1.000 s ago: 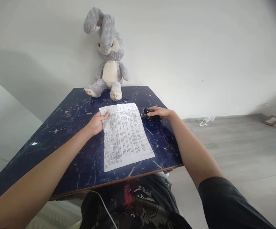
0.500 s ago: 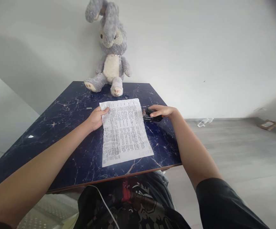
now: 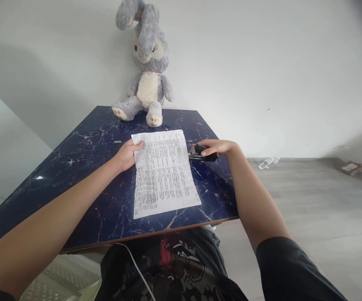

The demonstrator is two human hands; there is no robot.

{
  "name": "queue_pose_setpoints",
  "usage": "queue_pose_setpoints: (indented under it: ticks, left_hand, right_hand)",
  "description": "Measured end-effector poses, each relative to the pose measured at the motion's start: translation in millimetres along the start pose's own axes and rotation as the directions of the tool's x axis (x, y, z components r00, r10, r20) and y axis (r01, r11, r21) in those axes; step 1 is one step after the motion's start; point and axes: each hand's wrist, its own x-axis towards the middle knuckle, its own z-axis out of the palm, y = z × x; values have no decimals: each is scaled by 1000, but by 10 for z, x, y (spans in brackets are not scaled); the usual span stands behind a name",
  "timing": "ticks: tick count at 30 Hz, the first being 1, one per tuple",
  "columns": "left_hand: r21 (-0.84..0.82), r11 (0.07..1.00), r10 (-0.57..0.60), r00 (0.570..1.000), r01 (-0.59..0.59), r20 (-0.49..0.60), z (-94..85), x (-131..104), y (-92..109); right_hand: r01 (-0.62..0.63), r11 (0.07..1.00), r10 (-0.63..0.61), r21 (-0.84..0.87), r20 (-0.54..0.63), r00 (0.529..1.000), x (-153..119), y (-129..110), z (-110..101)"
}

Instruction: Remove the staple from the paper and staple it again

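Printed paper (image 3: 165, 171) lies over the blue marbled tabletop, its far end slightly raised; whether it is one sheet or several I cannot tell. My left hand (image 3: 127, 155) pinches its left edge, thumb on top and fingers underneath. On the other side, my right hand (image 3: 213, 146) is wrapped round a black stapler (image 3: 204, 155). The stapler's front end sits right at the paper's right edge; whether any paper is between its jaws is not clear. A small grey strip, perhaps staples (image 3: 117, 142), rests on the table left of the paper.
A grey plush rabbit (image 3: 149, 88) sits at the table's far edge against the wall. The dark blue table (image 3: 105, 200) ends just before my body. On the floor at right are a clear plastic item (image 3: 268, 163) and a flattened cardboard box (image 3: 350, 168). A white cable (image 3: 135, 267) crosses my lap.
My right hand and the stapler have shifted slightly to the right, away from the paper's middle. The left hand and the paper have stayed nearly in place.
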Motion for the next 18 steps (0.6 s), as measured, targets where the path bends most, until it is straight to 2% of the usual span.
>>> queue_pose_setpoints:
  ticks: [6, 15, 18]
  left_hand:
    - [19, 1000, 11, 1000, -11, -1, -11, 4, -10]
    - [18, 1000, 22, 1000, -22, 6, 34, -26, 14]
    - [13, 1000, 28, 999, -28, 21, 37, -32, 19]
  right_hand:
    - [-11, 1000, 13, -27, 54, 998, -6, -150, 49]
    - [-33, 994, 37, -106, 33, 999, 97, -173, 86]
    - [-38, 994, 45, -98, 60, 997, 131, -203, 112]
